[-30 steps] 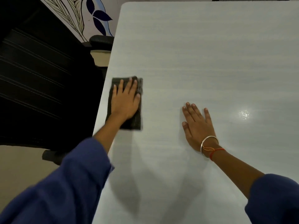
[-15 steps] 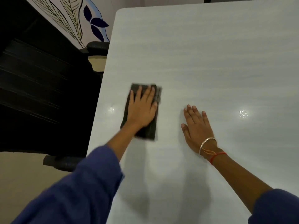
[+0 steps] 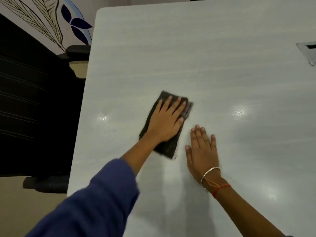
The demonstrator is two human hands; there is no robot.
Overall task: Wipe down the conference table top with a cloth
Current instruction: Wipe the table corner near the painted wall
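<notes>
A dark folded cloth (image 3: 166, 147) lies flat on the pale grey conference table top (image 3: 205, 57), left of centre. My left hand (image 3: 165, 123) presses down on it with the palm flat and the fingers spread, covering most of the cloth. My right hand (image 3: 201, 151) rests flat on the bare table just to the right of the cloth, fingers apart, holding nothing. A metal bangle and red thread sit on that wrist.
A black office chair (image 3: 25, 100) stands close against the table's left edge, its armrests (image 3: 78, 49) near the rim. A metal cable port (image 3: 307, 52) is set in the table at the right edge. A wall with leaf drawings lies beyond the chair.
My left hand has slid the cloth to the right, from the table's left edge to beside my right hand. My right hand has stayed flat in place.
</notes>
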